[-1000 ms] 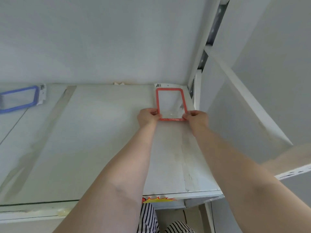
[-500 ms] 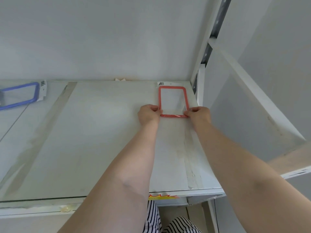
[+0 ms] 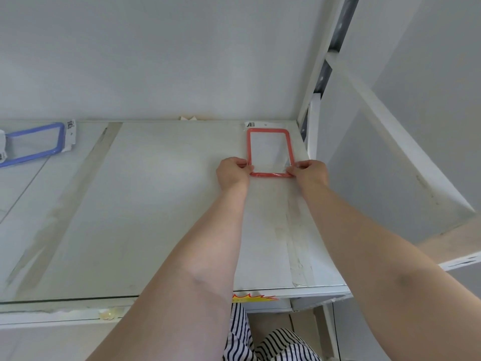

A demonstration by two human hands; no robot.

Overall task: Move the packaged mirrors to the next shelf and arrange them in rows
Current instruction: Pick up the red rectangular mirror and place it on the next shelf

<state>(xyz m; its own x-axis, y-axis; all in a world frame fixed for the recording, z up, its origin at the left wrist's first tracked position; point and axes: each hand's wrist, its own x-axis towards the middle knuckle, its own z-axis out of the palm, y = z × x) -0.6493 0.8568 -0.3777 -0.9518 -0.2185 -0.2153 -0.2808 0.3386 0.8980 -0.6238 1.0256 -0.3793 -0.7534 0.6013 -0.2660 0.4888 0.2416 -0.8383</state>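
A packaged mirror with a red frame (image 3: pixel 269 149) lies flat in the back right corner of the white shelf (image 3: pixel 156 204), its barcode header against the back wall. My left hand (image 3: pixel 232 173) pinches its near left corner. My right hand (image 3: pixel 309 171) pinches its near right corner. A second packaged mirror with a blue frame (image 3: pixel 33 143) lies at the far left of the shelf, partly cut off by the frame edge.
A white upright post (image 3: pixel 312 136) and slanted side panel (image 3: pixel 390 157) bound the shelf on the right. Strips of tape (image 3: pixel 67 204) run across the shelf. A red and yellow sticker (image 3: pixel 253 297) sits on the front edge. Striped clothing shows below.
Both hands have pushed the red-framed mirror a little farther back and right, towards the corner. The blue-framed mirror has not moved on the shelf.
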